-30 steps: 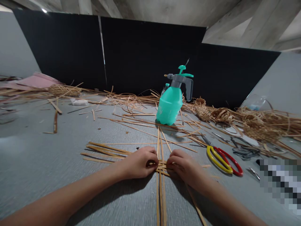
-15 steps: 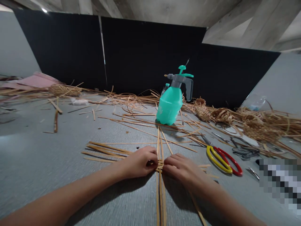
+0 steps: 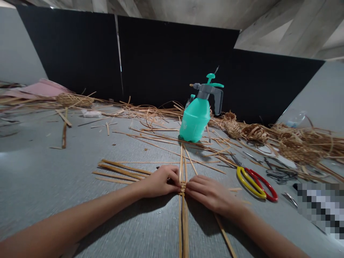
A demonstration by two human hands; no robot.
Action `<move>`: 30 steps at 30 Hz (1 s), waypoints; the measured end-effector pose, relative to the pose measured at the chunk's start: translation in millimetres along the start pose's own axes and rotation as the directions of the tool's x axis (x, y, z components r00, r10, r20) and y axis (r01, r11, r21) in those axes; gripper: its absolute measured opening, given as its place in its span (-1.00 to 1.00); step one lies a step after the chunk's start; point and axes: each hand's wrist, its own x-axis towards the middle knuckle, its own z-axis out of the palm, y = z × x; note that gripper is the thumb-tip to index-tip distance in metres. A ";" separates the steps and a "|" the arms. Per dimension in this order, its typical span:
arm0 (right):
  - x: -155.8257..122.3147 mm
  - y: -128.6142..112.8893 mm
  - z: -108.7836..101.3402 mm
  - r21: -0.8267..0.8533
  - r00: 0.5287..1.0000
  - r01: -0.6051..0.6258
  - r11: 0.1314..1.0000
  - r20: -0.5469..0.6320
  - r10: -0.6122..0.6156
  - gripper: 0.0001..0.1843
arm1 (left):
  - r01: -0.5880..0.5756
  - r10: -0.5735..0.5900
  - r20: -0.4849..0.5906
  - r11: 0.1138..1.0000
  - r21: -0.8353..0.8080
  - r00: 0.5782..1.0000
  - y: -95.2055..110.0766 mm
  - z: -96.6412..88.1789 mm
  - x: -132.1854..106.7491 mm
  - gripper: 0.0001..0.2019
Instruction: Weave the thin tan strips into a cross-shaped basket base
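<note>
A: Where is the woven crossing [image 3: 183, 187] placed?

B: It is placed at the near centre of the table [image 3: 153, 229], between the left hand [image 3: 161, 182] and the right hand [image 3: 209, 191]. Lengthwise strips [image 3: 183, 229] are run through it from near to far, while crosswise strips [image 3: 118, 172] are spread out to the left, on the far side of the left forearm.

A: How are the hands held?

B: They are held slightly apart, with only a narrow part of the woven crossing exposed between them. The left hand is closed in a pinch at its left edge. The fingers of the right hand are laid against its right edge; the thumb is hidden, so whether anything is gripped there cannot be told. By the right wrist, a single strip [image 3: 226, 236] is extended toward the near side.

A: What else is shown?

B: To the right, scissors [image 3: 251, 182] with one yellow and one red handle are laid flat, their blades pointed far and left. Farther back, a green spray bottle [image 3: 195, 120] is stood upright among loose strips [image 3: 146, 138], and a clear bottle [image 3: 188, 101] is partly hidden behind it. Woven pieces [image 3: 301, 148] are heaped at the far right; a pink sheet [image 3: 41, 89] is seen at the far left.
</note>
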 end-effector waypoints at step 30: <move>0.3 28.2 8.9 0.226 0.988 -0.138 0.964 -0.033 0.150 -0.81 | -0.229 0.136 0.295 0.923 0.310 0.946 16.5 -1.9 0.6 -0.81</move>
